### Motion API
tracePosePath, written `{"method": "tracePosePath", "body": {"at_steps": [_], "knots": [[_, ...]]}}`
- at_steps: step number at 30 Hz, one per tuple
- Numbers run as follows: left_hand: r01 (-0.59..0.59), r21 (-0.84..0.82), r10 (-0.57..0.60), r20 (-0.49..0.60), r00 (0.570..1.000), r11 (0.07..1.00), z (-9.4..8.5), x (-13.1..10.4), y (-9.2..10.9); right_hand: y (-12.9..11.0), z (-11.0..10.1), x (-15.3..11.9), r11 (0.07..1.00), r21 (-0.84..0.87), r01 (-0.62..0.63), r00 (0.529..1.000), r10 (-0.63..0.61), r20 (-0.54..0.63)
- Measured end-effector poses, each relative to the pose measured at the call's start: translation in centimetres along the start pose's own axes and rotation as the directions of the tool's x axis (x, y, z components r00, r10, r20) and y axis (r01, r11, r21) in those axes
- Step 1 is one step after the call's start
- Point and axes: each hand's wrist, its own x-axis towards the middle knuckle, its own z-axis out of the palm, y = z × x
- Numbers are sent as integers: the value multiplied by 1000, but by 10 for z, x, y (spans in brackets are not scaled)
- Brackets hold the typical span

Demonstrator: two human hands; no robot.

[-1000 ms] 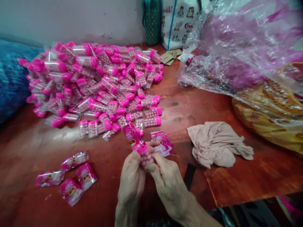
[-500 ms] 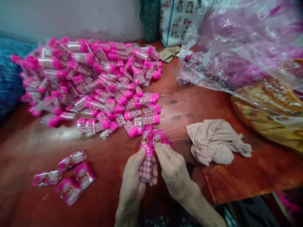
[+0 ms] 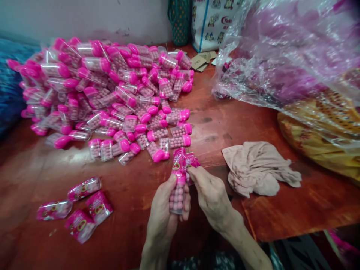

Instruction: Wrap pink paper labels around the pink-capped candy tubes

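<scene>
My left hand [image 3: 164, 202] is closed around a small clear bottle [image 3: 176, 199] of pink balls, its pink cap pointing away from me. A shiny pink printed sleeve [image 3: 179, 163] sits over the cap end and sticks out beyond it. The thumb and fingers of my right hand [image 3: 213, 197] are pinched at the sleeve's right edge; the fingertips are partly hidden. Just behind them, more pink printed sleeves [image 3: 192, 159] lie on the table. To the left rest several sleeved bottles [image 3: 81, 225], their pink print covering most of each.
A big heap of pink-capped bottles [image 3: 112, 97] fills the back left of the red-brown table [image 3: 126, 232]. On the right are a crumpled beige cloth [image 3: 258, 168], clear plastic wrapping [image 3: 270, 67] and a yellow bundle [image 3: 315, 138]. Bags [image 3: 209, 26] stand at the back.
Both hands have shifted slightly right in view with the bottle and sleeve. My right hand has drawn a little away from the bottle. The view itself has moved slightly.
</scene>
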Motion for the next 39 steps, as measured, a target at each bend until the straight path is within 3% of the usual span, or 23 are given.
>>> {"method": "tracePosePath", "body": {"at_steps": [5, 12, 16, 22, 31, 36, 39], "knots": [[-12, 7, 12, -47, 999, 1000, -3, 0, 2, 1, -2, -1, 996, 26, 83, 996, -82, -35], [-59, 119, 72, -106, 992, 991, -8, 3, 2, -2, 0, 1, 960, -217, 176, 984, -164, 72], [-58, 188, 80, -112, 991, 980, -6, 5, 2, -1, 7, 1, 969, -224, 104, 994, -96, 47], [-94, 206, 112, -77, 991, 974, 0, 6, 0, 2, 12, 0, 998, 0, -63, 997, 63, -34], [-95, 172, 109, -75, 991, 981, -2, 11, -3, 5, 15, 0, 993, -18, -116, 993, 115, -35], [-107, 182, 127, -103, 986, 977, -2, 12, -4, 6, 17, 1, 995, -75, -67, 996, 62, -65], [-141, 195, 154, -55, 986, 971, -5, 11, -3, 8, 18, 1, 993, -96, -63, 996, 56, -72]]}}
